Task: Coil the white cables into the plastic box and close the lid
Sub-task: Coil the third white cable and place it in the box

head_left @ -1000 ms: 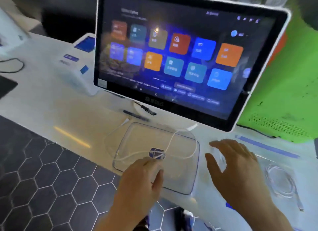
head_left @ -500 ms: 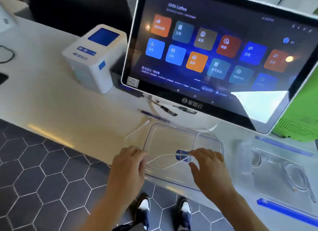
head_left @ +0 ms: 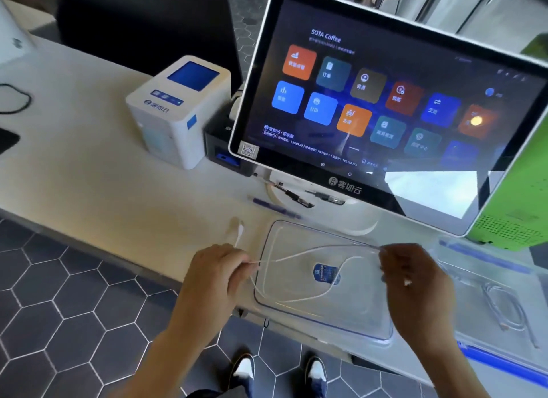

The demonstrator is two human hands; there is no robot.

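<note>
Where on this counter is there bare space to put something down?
The widest bare patch of the counter lies left of the white printer, reaching the near edge. It is crowded under the touchscreen, where pens lie, and around the clear lid, with both hands stretching the white cable.

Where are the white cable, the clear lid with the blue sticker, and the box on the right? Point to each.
white cable (head_left: 308,251): head view, strand stretched between the hands.
clear lid (head_left: 350,314): head view, bare near part.
box (head_left: 480,317): head view, clear bottom near the coiled cable.
</note>
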